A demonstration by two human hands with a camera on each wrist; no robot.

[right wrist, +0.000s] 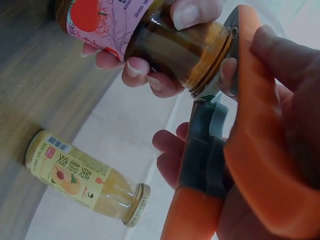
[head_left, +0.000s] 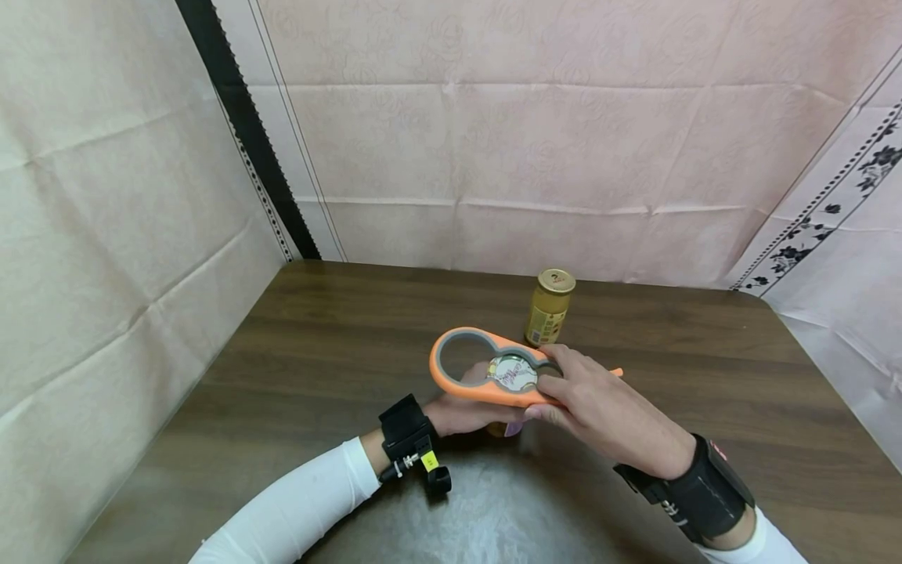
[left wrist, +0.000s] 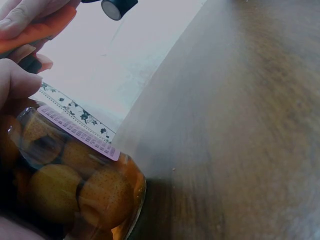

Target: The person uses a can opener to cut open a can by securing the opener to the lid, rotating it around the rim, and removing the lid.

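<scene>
My left hand (head_left: pixel 461 413) grips a glass jar (left wrist: pixel 75 185) of whole round fruit in amber liquid, with a pink label (right wrist: pixel 112 22) on its side. The jar's white printed lid (head_left: pixel 513 373) shows through a middle opening of an orange and grey jar opener (right wrist: pixel 257 125). My right hand (head_left: pixel 592 403) holds the opener by its two arms, thumb on the near side. The opener sits around or just over the lid; how tightly it bears on it I cannot tell. In the head view, the opener and hands hide most of the jar.
Behind the right hand, a yellow-labelled jar (head_left: pixel 550 309) with a gold lid stands upright on the brown wooden table (head_left: pixel 338 329). Pale cloth (head_left: pixel 550 141) hangs behind the table and along both sides.
</scene>
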